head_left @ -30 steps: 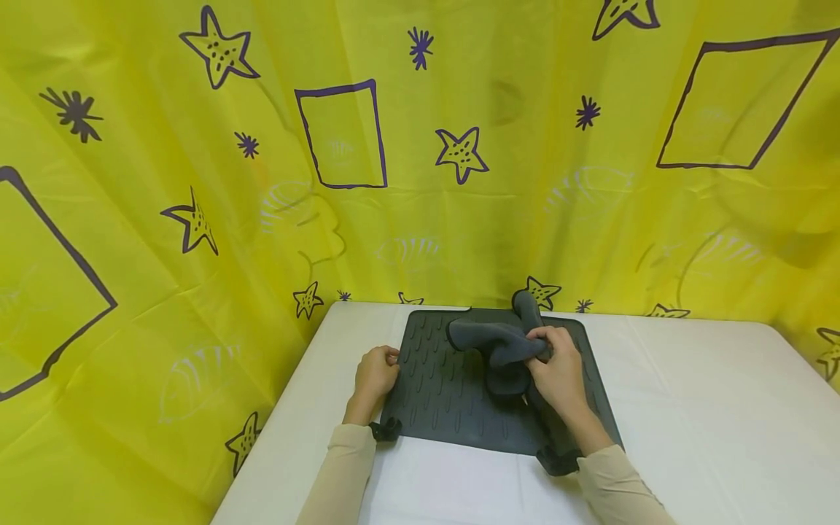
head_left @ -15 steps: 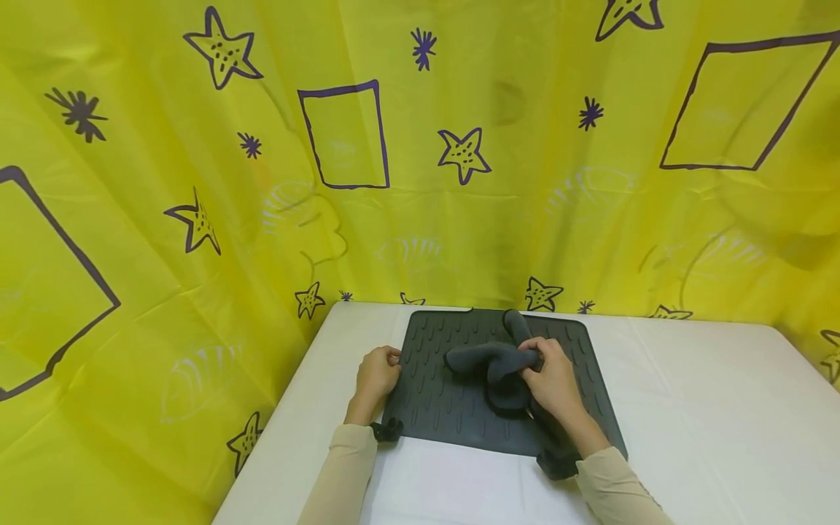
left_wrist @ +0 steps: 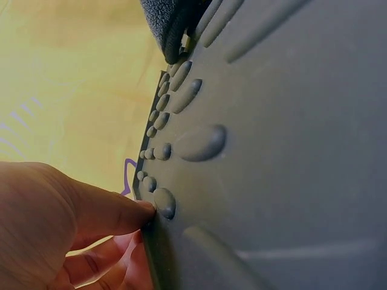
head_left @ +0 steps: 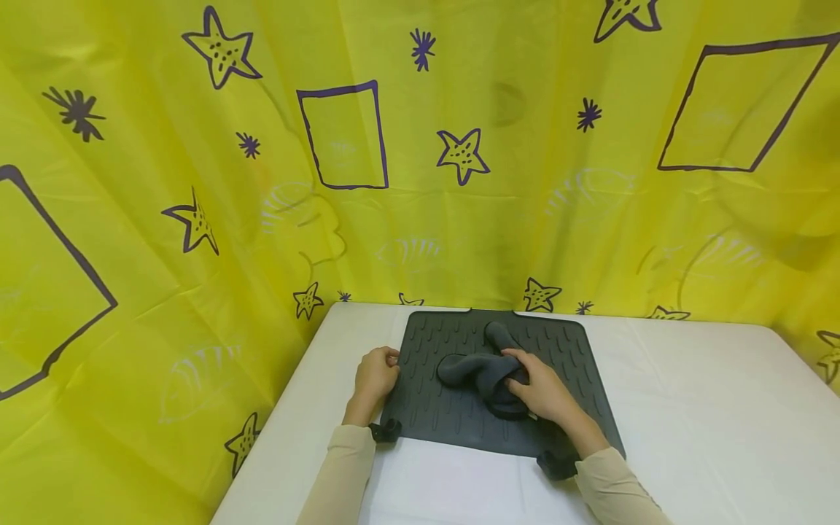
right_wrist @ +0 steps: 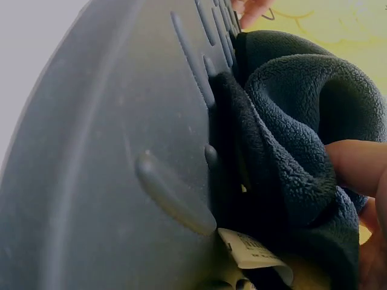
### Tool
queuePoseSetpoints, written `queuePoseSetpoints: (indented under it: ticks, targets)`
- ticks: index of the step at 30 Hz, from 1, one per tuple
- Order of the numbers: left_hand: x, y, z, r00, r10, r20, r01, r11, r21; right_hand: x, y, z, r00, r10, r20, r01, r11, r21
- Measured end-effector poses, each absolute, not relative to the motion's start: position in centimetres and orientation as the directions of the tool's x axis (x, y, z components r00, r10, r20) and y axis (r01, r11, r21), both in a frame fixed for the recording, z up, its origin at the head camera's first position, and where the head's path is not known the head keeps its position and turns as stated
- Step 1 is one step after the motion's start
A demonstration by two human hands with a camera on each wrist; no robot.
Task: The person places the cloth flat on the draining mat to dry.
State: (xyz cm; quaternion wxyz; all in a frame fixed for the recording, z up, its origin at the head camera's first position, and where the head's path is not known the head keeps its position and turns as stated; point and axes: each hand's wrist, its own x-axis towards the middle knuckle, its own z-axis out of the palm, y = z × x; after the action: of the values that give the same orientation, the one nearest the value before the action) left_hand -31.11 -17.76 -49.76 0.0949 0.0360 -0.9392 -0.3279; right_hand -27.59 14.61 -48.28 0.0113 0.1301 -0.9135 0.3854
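A dark grey rubber mat [head_left: 433, 408] with raised oblong ridges lies on the white table. My left hand [head_left: 376, 378] pinches its left edge; in the left wrist view the thumb [left_wrist: 121, 211] is on the ridged face and the fingers are behind the edge. On the middle of the mat sits a bunched dark grey fleecy cloth [head_left: 482, 370]. My right hand [head_left: 541, 386] grips this cloth between thumb and fingers. In the right wrist view, a white label [right_wrist: 254, 251] sticks out from the cloth's underside, and folds hide part of the fingers.
The white table [head_left: 709, 408] extends to both sides of the mat. A yellow curtain [head_left: 407, 240] with star and frame drawings hangs along the back and left edges. Black wrist straps [head_left: 556, 465] sit at the mat's near edge.
My right hand has drawn the cloth nearer to me and slightly left across the mat, and the cloth lies lower and more bunched. My left hand has stayed at the mat's edge.
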Motion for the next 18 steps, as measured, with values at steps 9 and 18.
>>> queuePoseSetpoints:
  ticks: [9,18]
  targets:
    - [-31.2,-18.0,-49.7,-0.982,-0.118,0.15,0.003,0.777,0.63,-27.8,14.9,-48.5,-0.952,-0.291,0.094,-0.27,0.657,-0.704]
    - [-31.0,-18.0,-48.4,-0.984,-0.026,0.175,0.097,0.751,0.653,-27.8,17.2,-46.3,-0.954,-0.279,0.107,-0.259,0.596,-0.76]
